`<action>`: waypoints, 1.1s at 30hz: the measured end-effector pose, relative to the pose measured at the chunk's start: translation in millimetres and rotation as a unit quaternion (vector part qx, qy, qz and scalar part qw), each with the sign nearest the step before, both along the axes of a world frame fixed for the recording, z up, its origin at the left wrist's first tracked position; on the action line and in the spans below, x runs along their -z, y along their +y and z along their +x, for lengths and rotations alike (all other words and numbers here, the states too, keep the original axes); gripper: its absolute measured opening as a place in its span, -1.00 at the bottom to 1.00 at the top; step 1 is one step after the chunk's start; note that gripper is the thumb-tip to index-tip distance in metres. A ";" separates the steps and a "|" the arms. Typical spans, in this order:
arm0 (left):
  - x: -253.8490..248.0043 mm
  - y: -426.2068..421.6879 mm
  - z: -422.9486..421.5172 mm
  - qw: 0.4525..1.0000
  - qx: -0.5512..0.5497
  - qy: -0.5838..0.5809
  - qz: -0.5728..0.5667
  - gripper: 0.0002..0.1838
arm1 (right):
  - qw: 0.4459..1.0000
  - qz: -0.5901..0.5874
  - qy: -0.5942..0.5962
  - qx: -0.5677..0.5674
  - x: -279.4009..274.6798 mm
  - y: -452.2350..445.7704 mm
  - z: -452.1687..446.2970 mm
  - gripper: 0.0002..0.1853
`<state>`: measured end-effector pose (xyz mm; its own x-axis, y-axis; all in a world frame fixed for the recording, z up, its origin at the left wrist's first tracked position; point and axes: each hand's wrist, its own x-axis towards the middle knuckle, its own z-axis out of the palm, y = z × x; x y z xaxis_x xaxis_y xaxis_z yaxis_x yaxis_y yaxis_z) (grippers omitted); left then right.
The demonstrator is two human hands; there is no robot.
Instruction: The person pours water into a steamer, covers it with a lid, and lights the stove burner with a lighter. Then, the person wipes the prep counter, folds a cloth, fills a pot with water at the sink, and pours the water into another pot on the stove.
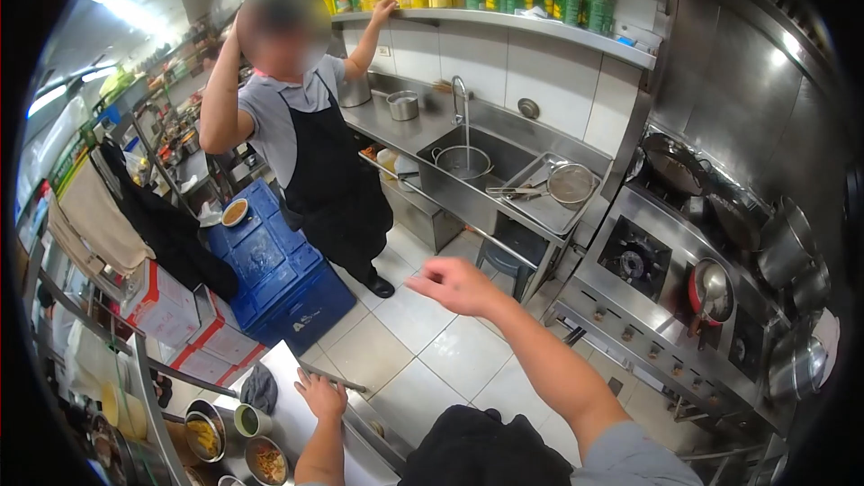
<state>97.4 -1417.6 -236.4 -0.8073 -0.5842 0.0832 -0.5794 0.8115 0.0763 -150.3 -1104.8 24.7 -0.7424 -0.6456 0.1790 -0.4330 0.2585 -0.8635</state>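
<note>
My left hand rests with fingers stretched out on the edge of a white board at the lower left. Beside it lie a dark grey cloth and a small cup of something green. Bowls of food stand close by, one with yellow pieces and one with mixed chopped food. My right hand is held out over the tiled floor, fingers curled in, with nothing visible in it.
A co-worker in a black apron stands by the sink, one hand at the can shelf. Water runs from the tap into a pot. A blue bin stands left; a stove with a red pan stands right.
</note>
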 end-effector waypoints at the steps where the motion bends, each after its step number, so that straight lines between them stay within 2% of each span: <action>1: 0.1 1.9 -1.5 1.000 -0.001 -0.006 0.000 -0.57 | 0.999 -0.002 0.038 -0.018 -30.7 -13.0 0.4 -0.49; 3: 2.8 2.6 -3.0 1.000 0.003 0.013 -0.004 -0.56 | 0.993 -0.018 0.096 -0.060 -74.0 -38.2 0.4 -0.45; 7: 6.2 -0.3 0.0 0.999 0.009 0.046 -0.014 -0.56 | 0.975 -0.028 0.181 -0.123 -121.3 -78.7 -8.8 -0.42; 11: 2.9 -0.2 -0.9 0.999 0.008 0.036 -0.005 -0.57 | 0.974 -0.070 0.170 -0.128 -146.2 -102.4 -23.8 -0.45; 15: 9.6 -1.7 0.3 0.998 0.015 0.055 -0.005 -0.57 | 0.972 -0.121 0.168 -0.108 -142.3 -113.5 -39.9 -0.50; 16: 8.0 -1.3 1.7 0.998 0.011 0.057 -0.003 -0.57 | 0.958 -0.158 0.169 -0.172 -125.2 -118.6 -41.1 -0.53; 18: 10.6 2.9 -4.9 0.998 0.013 0.060 0.001 -0.58 | 0.954 -0.095 0.266 -0.103 -100.2 -121.7 -39.8 -0.55; 20: 10.9 -2.5 -0.8 0.998 0.019 0.056 -0.008 -0.57 | 0.973 -0.157 0.147 -0.089 -90.3 -122.2 -55.4 -0.49; 22: 4.3 -1.7 -2.8 0.999 0.016 0.051 -0.003 -0.57 | 0.979 -0.138 0.141 -0.059 -70.4 -114.1 -67.9 -0.49; 25: 4.7 -1.0 -2.1 0.999 0.010 0.046 0.006 -0.57 | 0.989 -0.085 -0.054 -0.110 7.0 -83.8 -54.2 -0.55; 26: 5.1 -1.8 -1.7 0.999 0.010 0.044 0.007 -0.57 | 0.991 -0.037 -0.070 -0.110 43.8 -68.0 -47.2 -0.57; 27: 5.9 -1.0 -2.6 0.999 0.007 0.049 0.009 -0.58 | 0.982 0.045 -0.141 -0.113 78.1 -51.2 -36.5 -0.59; 29: 6.8 -2.6 -1.8 0.999 0.011 0.051 0.007 -0.59 | 0.967 0.110 -0.191 -0.125 201.1 -23.4 -17.6 -0.60; 31: 6.0 -2.0 -1.1 0.999 0.015 0.047 0.006 -0.60 | 0.938 0.107 -0.299 -0.136 302.6 6.8 27.7 -0.65; 32: 4.9 -0.7 -2.8 0.999 0.016 0.047 0.004 -0.60 | 0.925 0.133 -0.334 -0.124 318.1 24.9 58.8 -0.66; 33: 3.2 0.2 -3.5 0.999 0.018 0.046 0.005 -0.60 | 0.906 0.205 -0.348 -0.129 371.9 36.7 82.3 -0.63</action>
<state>93.9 -1417.4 -239.6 -0.8175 -0.5557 0.1512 -0.5396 0.8309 0.1360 -68.0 -1068.1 -347.2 -0.3985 -0.7205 -0.5675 0.0871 0.5862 -0.8055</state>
